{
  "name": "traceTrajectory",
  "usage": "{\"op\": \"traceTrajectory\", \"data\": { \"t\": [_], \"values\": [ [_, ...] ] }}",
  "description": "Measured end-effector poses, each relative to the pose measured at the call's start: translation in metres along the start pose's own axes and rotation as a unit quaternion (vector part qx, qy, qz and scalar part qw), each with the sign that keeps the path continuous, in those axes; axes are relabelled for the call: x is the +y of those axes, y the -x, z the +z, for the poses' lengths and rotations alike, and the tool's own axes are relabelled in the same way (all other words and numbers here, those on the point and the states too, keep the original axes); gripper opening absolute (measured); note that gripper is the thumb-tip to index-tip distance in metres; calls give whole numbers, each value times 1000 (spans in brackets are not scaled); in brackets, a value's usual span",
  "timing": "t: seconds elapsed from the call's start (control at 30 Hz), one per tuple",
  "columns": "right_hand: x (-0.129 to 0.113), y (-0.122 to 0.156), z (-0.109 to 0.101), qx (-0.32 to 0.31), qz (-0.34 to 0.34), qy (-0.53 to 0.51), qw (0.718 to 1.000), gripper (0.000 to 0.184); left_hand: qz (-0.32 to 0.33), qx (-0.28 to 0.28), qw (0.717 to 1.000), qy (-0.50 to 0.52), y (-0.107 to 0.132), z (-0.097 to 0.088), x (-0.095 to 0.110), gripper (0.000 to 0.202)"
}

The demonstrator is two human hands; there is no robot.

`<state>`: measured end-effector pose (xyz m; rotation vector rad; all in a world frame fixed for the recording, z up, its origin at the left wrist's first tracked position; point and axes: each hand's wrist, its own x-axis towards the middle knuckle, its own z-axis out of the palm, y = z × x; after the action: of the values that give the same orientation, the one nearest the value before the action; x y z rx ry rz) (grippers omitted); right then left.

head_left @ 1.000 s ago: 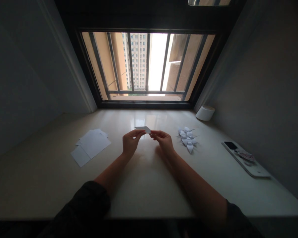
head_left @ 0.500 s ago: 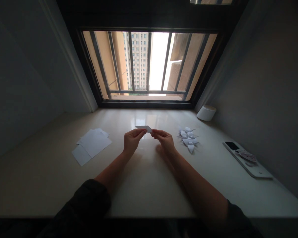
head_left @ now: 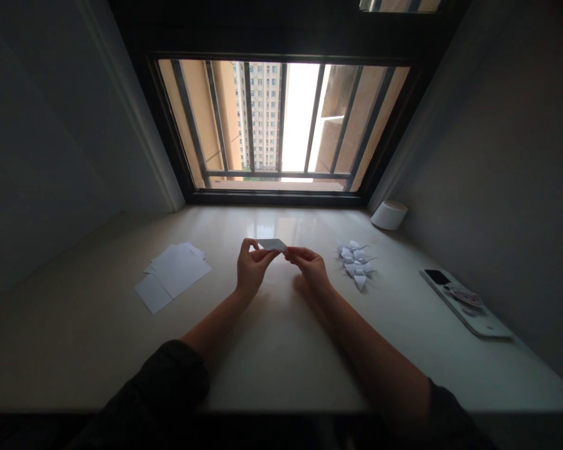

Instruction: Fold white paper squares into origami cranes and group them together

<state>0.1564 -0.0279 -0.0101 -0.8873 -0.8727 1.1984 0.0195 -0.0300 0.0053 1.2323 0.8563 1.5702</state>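
Note:
A small folded piece of paper (head_left: 272, 244), pointed at its left end, is held up above the white surface between my two hands. My left hand (head_left: 252, 265) pinches its lower edge with the thumb, while the index finger is bent up at the paper's left end. At the right end, the thumb and fingers of my right hand (head_left: 310, 265) are pressed together on the paper. Folded paper cranes (head_left: 356, 265), several in a cluster, lie to the right of my right hand. A loose stack of white paper sheets (head_left: 178, 272) lies to the left.
A white, round-sided object (head_left: 389, 215) stands at the back right corner by the wall. Near the right wall lies a phone (head_left: 490, 322) with a ring-like grip on its back. A barred window (head_left: 281, 199) with a dark frame closes off the far side.
My left index finger has lifted and bent at the paper's left end. The folded paper has tilted, so more of its face shows. My right hand has barely moved.

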Motion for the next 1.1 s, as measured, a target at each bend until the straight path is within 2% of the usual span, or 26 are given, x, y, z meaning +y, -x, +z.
{"op": "traceTrajectory", "data": {
  "t": [0.2,0.63,0.9,1.1],
  "values": [
    [-1,0,-1,4,2,1,1000,21,-44,8,999,22,-4,0,-3,51],
    [2,-7,-8,19,-5,25,1000,23,-79,-14,996,35,-7,0,-6,42],
    [2,-6,-10,-21,-18,39,999,23,-102,12,994,30,-6,-2,-3,41],
    [4,-6,-8,-41,-34,72,996,31,-104,33,993,36,-7,-4,-4,43]
  ]
}}
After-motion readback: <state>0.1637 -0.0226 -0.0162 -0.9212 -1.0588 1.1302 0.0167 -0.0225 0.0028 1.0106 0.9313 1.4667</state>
